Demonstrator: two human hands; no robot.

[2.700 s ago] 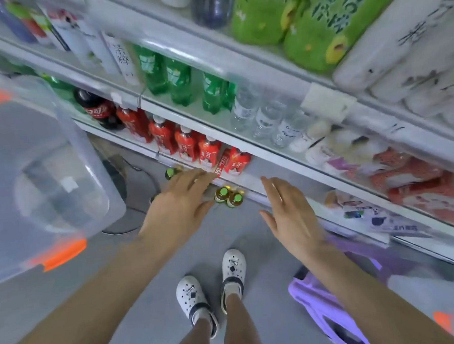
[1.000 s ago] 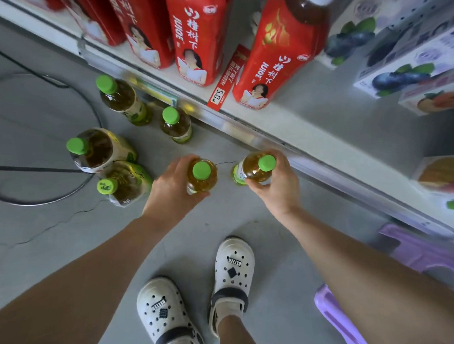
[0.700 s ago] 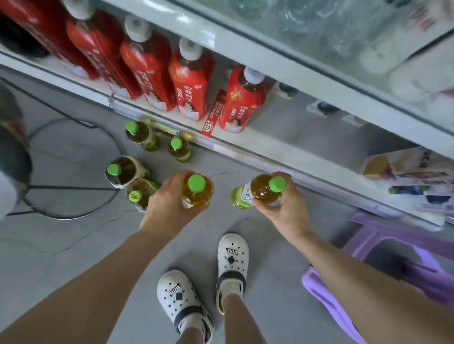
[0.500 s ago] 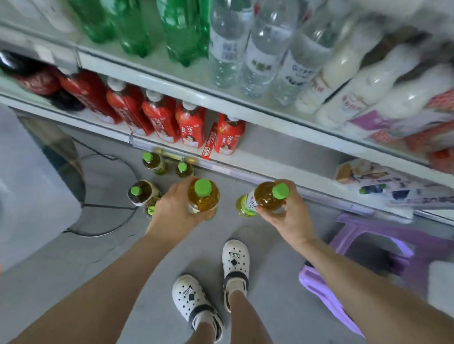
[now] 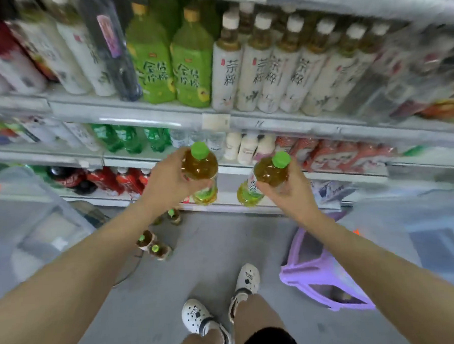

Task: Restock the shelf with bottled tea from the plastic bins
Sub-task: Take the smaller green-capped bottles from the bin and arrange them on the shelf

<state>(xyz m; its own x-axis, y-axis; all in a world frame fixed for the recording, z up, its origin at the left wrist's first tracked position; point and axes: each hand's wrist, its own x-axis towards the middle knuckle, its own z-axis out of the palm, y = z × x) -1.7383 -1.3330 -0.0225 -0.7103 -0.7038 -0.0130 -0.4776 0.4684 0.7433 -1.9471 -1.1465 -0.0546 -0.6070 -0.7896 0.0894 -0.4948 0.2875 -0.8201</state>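
Note:
My left hand (image 5: 168,184) grips an amber tea bottle with a green cap (image 5: 201,170), held upright in front of the lower shelves. My right hand (image 5: 290,192) grips a second such tea bottle (image 5: 267,179), tilted with its cap to the upper right. Several more green-capped tea bottles (image 5: 153,245) stand on the grey floor below my left arm, near the bottom shelf. A clear plastic bin with orange clips (image 5: 31,216) sits at the left.
The shelf unit (image 5: 138,116) holds rows of drinks: green tea bottles, white-labelled bottles, green soda, water, red bottles at the bottom. A purple stool (image 5: 323,274) stands at the right by my feet. Another clear bin (image 5: 434,229) lies at the far right.
Both hands took a tea bottle off the floor and lifted it to the level of the lower shelves. The view tilted up, showing higher shelves.

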